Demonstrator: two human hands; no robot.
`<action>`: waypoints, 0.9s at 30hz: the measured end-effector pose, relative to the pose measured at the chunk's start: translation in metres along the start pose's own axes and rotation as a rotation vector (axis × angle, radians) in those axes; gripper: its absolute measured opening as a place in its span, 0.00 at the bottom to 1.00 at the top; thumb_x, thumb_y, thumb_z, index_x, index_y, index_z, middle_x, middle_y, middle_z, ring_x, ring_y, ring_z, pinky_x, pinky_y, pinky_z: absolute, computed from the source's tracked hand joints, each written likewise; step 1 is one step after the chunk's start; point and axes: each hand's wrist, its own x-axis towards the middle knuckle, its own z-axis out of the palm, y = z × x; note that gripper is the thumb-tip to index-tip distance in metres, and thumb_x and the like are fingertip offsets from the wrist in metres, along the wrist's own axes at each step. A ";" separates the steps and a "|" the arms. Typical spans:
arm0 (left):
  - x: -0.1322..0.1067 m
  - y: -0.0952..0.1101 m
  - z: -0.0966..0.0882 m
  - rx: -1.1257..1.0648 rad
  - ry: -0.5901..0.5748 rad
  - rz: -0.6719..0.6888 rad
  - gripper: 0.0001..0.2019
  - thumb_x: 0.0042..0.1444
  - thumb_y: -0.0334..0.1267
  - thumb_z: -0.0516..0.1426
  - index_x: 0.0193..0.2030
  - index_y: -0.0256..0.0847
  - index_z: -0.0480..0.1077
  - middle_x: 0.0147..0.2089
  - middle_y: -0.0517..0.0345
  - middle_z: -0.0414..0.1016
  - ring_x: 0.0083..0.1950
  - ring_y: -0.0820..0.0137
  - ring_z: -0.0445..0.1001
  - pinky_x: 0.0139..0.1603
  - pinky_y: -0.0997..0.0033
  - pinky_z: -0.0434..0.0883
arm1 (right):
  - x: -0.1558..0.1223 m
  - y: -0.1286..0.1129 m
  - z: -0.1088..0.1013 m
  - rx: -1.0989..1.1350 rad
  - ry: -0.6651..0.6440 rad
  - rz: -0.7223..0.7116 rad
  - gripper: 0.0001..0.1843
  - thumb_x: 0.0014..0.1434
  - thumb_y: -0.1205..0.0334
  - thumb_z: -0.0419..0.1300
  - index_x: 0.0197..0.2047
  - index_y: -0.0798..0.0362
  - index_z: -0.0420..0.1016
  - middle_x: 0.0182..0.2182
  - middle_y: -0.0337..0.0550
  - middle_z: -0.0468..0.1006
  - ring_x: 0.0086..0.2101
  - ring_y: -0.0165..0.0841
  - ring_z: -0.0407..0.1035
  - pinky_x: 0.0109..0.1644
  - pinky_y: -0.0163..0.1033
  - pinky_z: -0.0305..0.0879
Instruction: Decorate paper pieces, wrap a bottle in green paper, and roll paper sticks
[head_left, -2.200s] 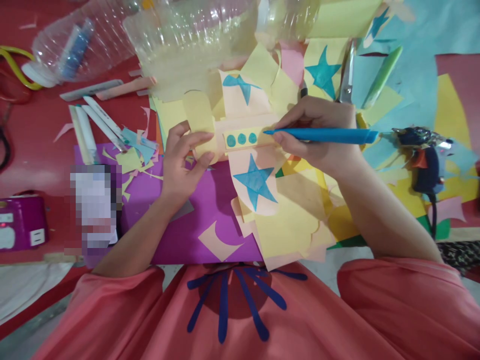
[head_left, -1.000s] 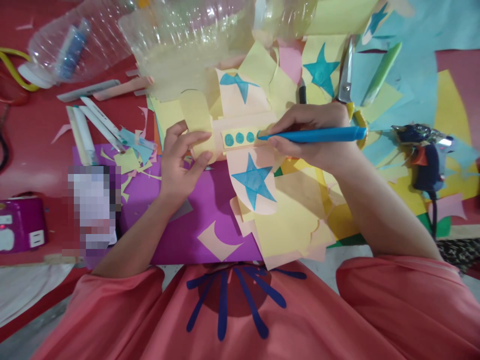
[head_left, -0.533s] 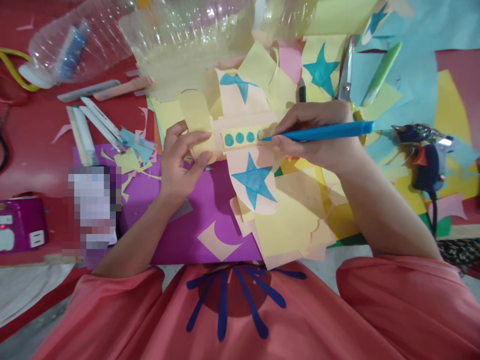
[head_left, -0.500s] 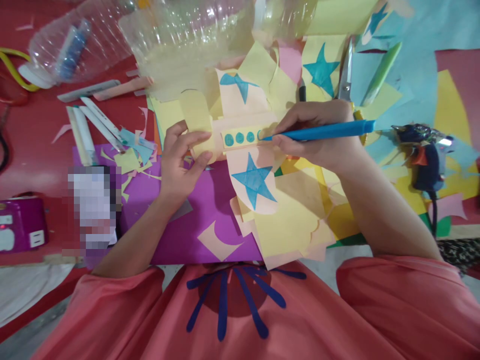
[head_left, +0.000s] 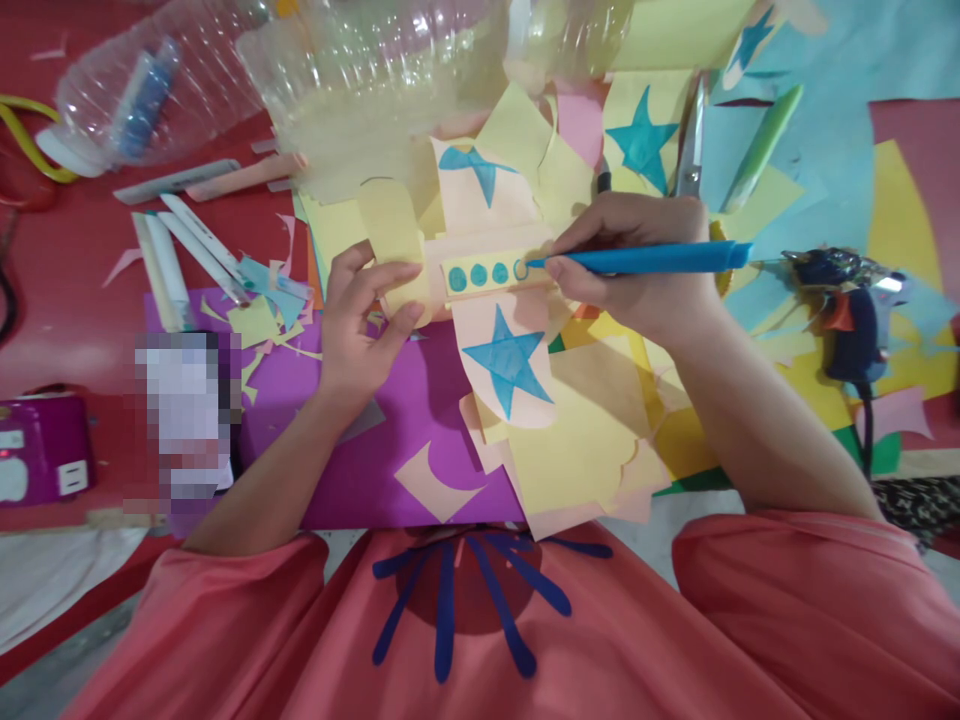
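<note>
My right hand (head_left: 645,300) grips a blue felt-tip pen (head_left: 652,258), its tip at the fourth circle on a pale yellow paper strip (head_left: 489,285). Three circles on that strip are filled with teal; the fourth is an outline. The strip lies across a peach paper cutout with teal stars (head_left: 506,360) above and below it. At the cutout's left end, my left hand (head_left: 360,330) has thumb and fingers closed on its rounded pale yellow paper end (head_left: 394,225).
Paper sheets and scraps (head_left: 585,420) surround the cutout. Clear plastic bottles (head_left: 360,80) lie at the back. Several markers (head_left: 202,240) are at left. Scissors (head_left: 694,150), a green cutter (head_left: 765,150) and a corded glue gun (head_left: 859,320) are at right.
The pen tip has moved slightly up and right, and the fourth circle's outline now shows as a fuller ring. My left hand and the cutout stay almost still.
</note>
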 end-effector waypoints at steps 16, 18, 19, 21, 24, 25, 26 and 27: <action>0.000 0.003 0.001 -0.034 -0.002 -0.089 0.15 0.56 0.53 0.60 0.48 0.55 0.71 0.50 0.57 0.69 0.58 0.61 0.70 0.59 0.52 0.72 | -0.001 -0.001 0.000 -0.020 -0.089 -0.006 0.04 0.50 0.66 0.65 0.25 0.48 0.75 0.23 0.36 0.78 0.22 0.27 0.69 0.24 0.35 0.67; 0.000 0.004 0.001 -0.040 0.000 -0.090 0.15 0.56 0.53 0.61 0.48 0.56 0.72 0.50 0.57 0.69 0.58 0.61 0.70 0.59 0.53 0.72 | -0.001 0.000 -0.001 -0.038 -0.108 0.008 0.04 0.51 0.64 0.65 0.26 0.48 0.75 0.24 0.36 0.78 0.23 0.28 0.70 0.25 0.35 0.67; 0.001 0.004 0.001 -0.032 0.004 -0.075 0.14 0.56 0.53 0.61 0.49 0.57 0.72 0.50 0.57 0.70 0.57 0.61 0.70 0.58 0.53 0.72 | -0.002 0.001 -0.002 -0.038 -0.116 0.013 0.04 0.51 0.64 0.65 0.26 0.48 0.75 0.25 0.36 0.78 0.23 0.28 0.70 0.25 0.36 0.67; 0.001 0.004 0.000 0.000 0.007 -0.042 0.14 0.58 0.51 0.60 0.50 0.59 0.71 0.49 0.58 0.70 0.57 0.62 0.71 0.56 0.55 0.73 | -0.002 0.002 -0.003 -0.020 -0.125 0.018 0.04 0.51 0.63 0.65 0.26 0.48 0.75 0.25 0.36 0.78 0.24 0.28 0.70 0.25 0.36 0.67; 0.000 0.002 0.000 0.044 0.003 0.006 0.15 0.59 0.49 0.60 0.53 0.60 0.70 0.50 0.57 0.70 0.57 0.63 0.71 0.55 0.56 0.73 | -0.002 0.003 -0.003 0.022 -0.126 0.017 0.06 0.50 0.65 0.65 0.24 0.47 0.74 0.24 0.35 0.77 0.23 0.28 0.70 0.25 0.35 0.66; 0.000 0.001 0.000 0.050 0.001 0.017 0.15 0.59 0.49 0.60 0.53 0.60 0.70 0.50 0.57 0.70 0.57 0.63 0.71 0.55 0.56 0.73 | -0.001 0.003 -0.003 0.030 -0.119 0.019 0.07 0.50 0.66 0.65 0.23 0.47 0.74 0.23 0.35 0.77 0.23 0.27 0.69 0.24 0.35 0.64; 0.000 0.001 0.000 0.051 0.003 0.029 0.16 0.59 0.48 0.60 0.54 0.60 0.69 0.50 0.57 0.70 0.57 0.63 0.71 0.54 0.55 0.74 | -0.001 0.002 -0.003 0.034 -0.109 0.025 0.07 0.49 0.67 0.65 0.23 0.47 0.74 0.22 0.34 0.76 0.22 0.27 0.68 0.23 0.34 0.63; 0.000 0.001 0.000 0.050 0.007 0.032 0.16 0.59 0.48 0.60 0.54 0.60 0.69 0.51 0.57 0.70 0.57 0.62 0.71 0.54 0.55 0.74 | -0.001 0.002 -0.002 0.035 -0.095 0.034 0.07 0.48 0.67 0.64 0.22 0.47 0.74 0.21 0.34 0.76 0.21 0.26 0.67 0.22 0.34 0.62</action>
